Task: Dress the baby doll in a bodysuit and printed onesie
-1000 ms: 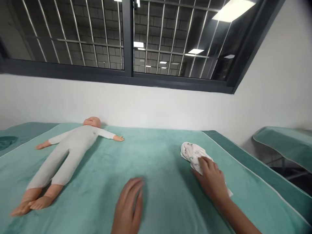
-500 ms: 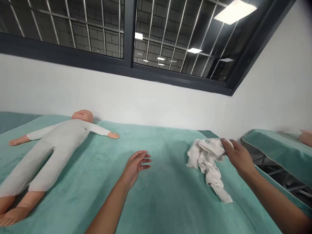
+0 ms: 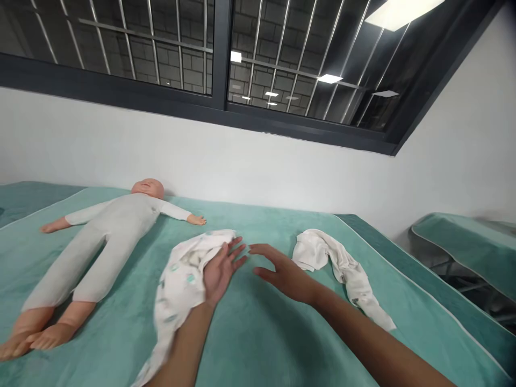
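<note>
A white baby garment with green print (image 3: 179,277) hangs loosely against the back of my left hand (image 3: 221,271) and along the forearm. The fingers of that hand are spread, palm turned inward, not closed on the cloth. Facing it, my right hand (image 3: 284,274) is open and empty, with thumb and fingers apart. Just behind my right hand, a second white garment (image 3: 350,269) lies crumpled in a curve on the green cover (image 3: 258,328). To the left, a baby doll (image 3: 116,226) in a white bodysuit lies on its back with arms spread.
A white wall (image 3: 258,166) rises behind the green surface, with a dark-framed barred window (image 3: 306,59) above. At the right stands another green-covered surface (image 3: 463,247) on a metal frame, with a gap between the two.
My right hand has moved left from the white bundle and now holds nothing. The printed garment is now at my left hand, while the other white garment stays at the right. The view shifted slightly.
</note>
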The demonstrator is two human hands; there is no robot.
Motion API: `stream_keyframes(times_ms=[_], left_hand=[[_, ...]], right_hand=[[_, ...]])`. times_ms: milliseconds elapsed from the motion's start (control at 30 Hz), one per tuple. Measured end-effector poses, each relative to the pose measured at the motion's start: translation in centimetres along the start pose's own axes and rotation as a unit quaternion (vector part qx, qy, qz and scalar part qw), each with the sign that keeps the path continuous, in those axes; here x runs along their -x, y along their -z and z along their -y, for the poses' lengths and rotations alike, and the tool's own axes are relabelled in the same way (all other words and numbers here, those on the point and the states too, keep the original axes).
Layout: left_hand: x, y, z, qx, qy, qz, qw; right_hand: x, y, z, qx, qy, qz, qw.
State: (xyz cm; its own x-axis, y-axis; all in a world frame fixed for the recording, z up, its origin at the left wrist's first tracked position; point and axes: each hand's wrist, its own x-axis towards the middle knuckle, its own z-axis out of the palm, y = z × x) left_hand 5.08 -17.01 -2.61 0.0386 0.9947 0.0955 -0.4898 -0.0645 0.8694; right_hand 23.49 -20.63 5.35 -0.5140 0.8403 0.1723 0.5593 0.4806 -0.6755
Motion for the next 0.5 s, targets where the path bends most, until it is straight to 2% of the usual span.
stream_keyframes(times_ms=[67,133,200,233,267,300,367,433,467,500], left_hand=[[-0.6,0.7,0.5,0.134,0.033,-0.030,0.990],[-0.8,0.9,0.9,0.159,0.036,-0.072,0.984],[-0.4,0.9,0.8,0.039,-0.004,-0.114,0.993],[-0.1,1.0,0.5,-0.064,-0.044,-0.133,0.988],[0.3,1.2,0.1,-0.181,-0.097,-0.149,0.967],[0.7,1.6,-0.4,-0.301,-0.151,-0.158,0.928],[1.6,3.0,-1.6,-0.498,-0.248,-0.157,0.816],[2.3,5.0,-2.8,-0.641,-0.249,-0.157,0.709],[2.5,6.2,-3.4,-0.692,-0.219,-0.168,0.667],[2.7,7.3,-4.0,-0.727,-0.175,-0.179,0.639]], right_hand=[[1.0,0.0,-4.6,0.180,-0.063,-0.089,0.978],[2.6,0.9,-9.0,0.317,-0.146,-0.141,0.926],[4.7,2.6,-12.2,0.411,-0.219,-0.179,0.867],[5.9,3.5,-13.3,0.444,-0.241,-0.189,0.842],[7.2,4.4,-14.1,0.467,-0.259,-0.197,0.822],[8.4,5.4,-14.7,0.479,-0.275,-0.200,0.809],[10.6,7.1,-15.6,0.473,-0.311,-0.198,0.800],[12.2,8.5,-16.4,0.414,-0.358,-0.194,0.814],[12.8,9.1,-16.8,0.372,-0.386,-0.198,0.821],[13.2,9.6,-17.1,0.329,-0.412,-0.206,0.824]])
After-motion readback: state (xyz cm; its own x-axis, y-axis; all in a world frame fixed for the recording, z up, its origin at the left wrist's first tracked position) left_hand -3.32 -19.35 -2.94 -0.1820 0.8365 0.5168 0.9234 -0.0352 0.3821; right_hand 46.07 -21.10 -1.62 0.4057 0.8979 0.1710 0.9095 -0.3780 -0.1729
